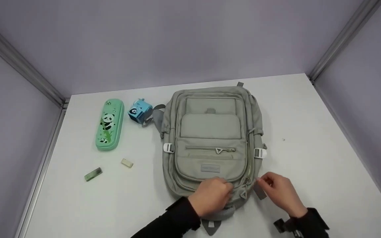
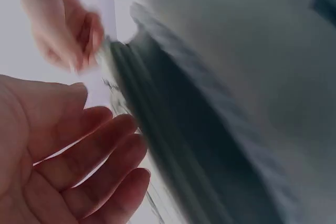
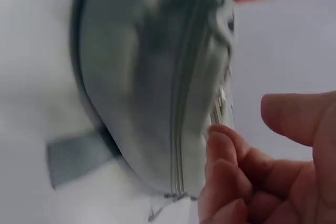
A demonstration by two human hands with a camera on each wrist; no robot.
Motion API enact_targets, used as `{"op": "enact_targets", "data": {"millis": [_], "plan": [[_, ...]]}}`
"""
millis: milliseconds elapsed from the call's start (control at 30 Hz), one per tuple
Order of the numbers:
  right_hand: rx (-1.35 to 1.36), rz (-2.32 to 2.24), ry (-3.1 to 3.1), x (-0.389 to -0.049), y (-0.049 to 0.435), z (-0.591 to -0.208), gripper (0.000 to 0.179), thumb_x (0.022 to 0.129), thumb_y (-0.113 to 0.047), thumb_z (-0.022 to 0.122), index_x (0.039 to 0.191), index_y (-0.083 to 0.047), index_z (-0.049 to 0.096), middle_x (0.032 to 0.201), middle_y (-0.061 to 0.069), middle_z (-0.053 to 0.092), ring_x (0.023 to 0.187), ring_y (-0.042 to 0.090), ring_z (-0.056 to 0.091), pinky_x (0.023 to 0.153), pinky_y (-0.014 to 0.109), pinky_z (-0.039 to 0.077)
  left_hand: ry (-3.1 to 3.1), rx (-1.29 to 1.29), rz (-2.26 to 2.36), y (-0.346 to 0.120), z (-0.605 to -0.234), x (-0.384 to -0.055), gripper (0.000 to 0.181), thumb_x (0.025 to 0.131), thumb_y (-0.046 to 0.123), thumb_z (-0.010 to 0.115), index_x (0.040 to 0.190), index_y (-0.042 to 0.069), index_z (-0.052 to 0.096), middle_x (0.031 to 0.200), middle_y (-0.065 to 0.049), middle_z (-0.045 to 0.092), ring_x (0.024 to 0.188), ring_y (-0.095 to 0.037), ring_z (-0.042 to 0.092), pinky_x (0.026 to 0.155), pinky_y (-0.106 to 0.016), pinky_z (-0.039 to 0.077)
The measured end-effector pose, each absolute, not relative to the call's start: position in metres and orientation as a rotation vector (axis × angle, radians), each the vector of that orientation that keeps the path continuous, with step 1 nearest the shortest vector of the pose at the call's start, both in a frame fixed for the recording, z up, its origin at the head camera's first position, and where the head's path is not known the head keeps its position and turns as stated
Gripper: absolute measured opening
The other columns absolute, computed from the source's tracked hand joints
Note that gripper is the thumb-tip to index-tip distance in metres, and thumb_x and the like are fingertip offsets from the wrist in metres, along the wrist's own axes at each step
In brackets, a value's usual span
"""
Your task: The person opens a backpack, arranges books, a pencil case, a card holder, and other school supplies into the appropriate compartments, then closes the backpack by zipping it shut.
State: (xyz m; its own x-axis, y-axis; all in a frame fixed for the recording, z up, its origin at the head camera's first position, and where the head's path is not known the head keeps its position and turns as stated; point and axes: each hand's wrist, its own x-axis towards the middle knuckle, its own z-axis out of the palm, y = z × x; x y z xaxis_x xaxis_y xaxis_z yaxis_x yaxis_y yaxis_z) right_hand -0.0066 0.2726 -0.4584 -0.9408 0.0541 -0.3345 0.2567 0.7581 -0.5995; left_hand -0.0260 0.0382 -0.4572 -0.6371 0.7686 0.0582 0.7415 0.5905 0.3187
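A grey-green backpack (image 1: 210, 129) lies on its back on the white table, front pockets facing up. My left hand (image 1: 212, 195) is over its lower end; in the left wrist view this hand's fingers (image 2: 100, 156) are loosely bent beside the bag, with nothing visible between them and the thumb. By the lower right corner is my right hand (image 1: 281, 191), near a loose grey strap (image 1: 260, 191). Its thumb stands apart from the bent fingers in the right wrist view, and nothing is seen gripped. A triangular zipper pull (image 1: 243, 193) hangs near that corner.
Left of the backpack are a green panda pencil case (image 1: 109, 125), a blue panda-printed box-shaped item (image 1: 140, 111), a small cream block (image 1: 127, 163) and a small green block (image 1: 93, 174). Pale purple panels (image 1: 190, 43) enclose the table at the back and sides.
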Motion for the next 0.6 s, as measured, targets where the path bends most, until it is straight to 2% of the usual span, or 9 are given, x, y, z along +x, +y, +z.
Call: {"op": "enact_targets", "data": {"millis": [100,200,300,367,500,600], "plan": [[0.274,-0.955,2.762,-0.024,0.278,-0.458,0.024,0.098,-0.023,0.062,0.099,0.000,0.066,0.080,0.008,0.064,0.067,0.013,0.050,0.061,0.026,0.038,2.754,1.391,0.379,0.056,-0.453,-0.022,0.016,0.096,0.030,0.064,0.109,0.023,0.069,0.090,0.005,0.065,0.078,-0.009,0.063,0.059,-0.021,0.046],[0.269,-0.964,2.792,-0.038,0.277,-0.462,0.027,0.097,-0.025,0.064,0.097,0.002,0.064,0.079,0.011,0.063,0.066,0.014,0.050,0.060,0.027,0.038,2.766,1.441,0.171,0.074,-0.454,-0.017,0.021,0.097,0.038,0.062,0.116,0.030,0.069,0.100,0.004,0.062,0.085,-0.010,0.060,0.066,-0.021,0.047],[0.258,-0.952,2.781,-0.048,0.270,-0.467,0.030,0.095,-0.029,0.066,0.090,0.000,0.061,0.074,0.009,0.061,0.061,0.014,0.049,0.057,0.028,0.038,2.768,1.419,-0.006,0.087,-0.457,-0.013,0.019,0.097,0.042,0.061,0.111,0.032,0.070,0.104,0.004,0.061,0.091,-0.011,0.058,0.075,-0.022,0.050],[0.256,-0.927,2.776,-0.051,0.265,-0.469,0.031,0.094,-0.030,0.067,0.082,-0.003,0.058,0.069,0.006,0.057,0.058,0.014,0.047,0.055,0.028,0.037,2.778,1.384,-0.054,0.094,-0.461,-0.011,0.015,0.098,0.038,0.061,0.107,0.030,0.071,0.103,0.004,0.061,0.091,-0.011,0.058,0.077,-0.022,0.051],[0.268,-0.861,2.787,-0.056,0.256,-0.471,0.044,0.092,-0.033,0.069,0.060,-0.014,0.046,0.053,-0.003,0.042,0.048,0.012,0.039,0.049,0.025,0.030,2.858,1.328,-0.091,0.106,-0.467,-0.008,0.009,0.098,0.028,0.062,0.100,0.027,0.070,0.097,0.004,0.064,0.086,-0.011,0.060,0.071,-0.021,0.052],[0.272,-0.845,2.782,-0.061,0.254,-0.472,0.052,0.092,-0.033,0.069,0.052,-0.018,0.038,0.048,-0.006,0.035,0.044,0.010,0.036,0.045,0.023,0.028,2.955,1.300,-0.088,0.109,-0.469,-0.007,0.005,0.095,0.024,0.066,0.094,0.025,0.070,0.090,0.006,0.064,0.080,-0.009,0.061,0.064,-0.019,0.051]]}}
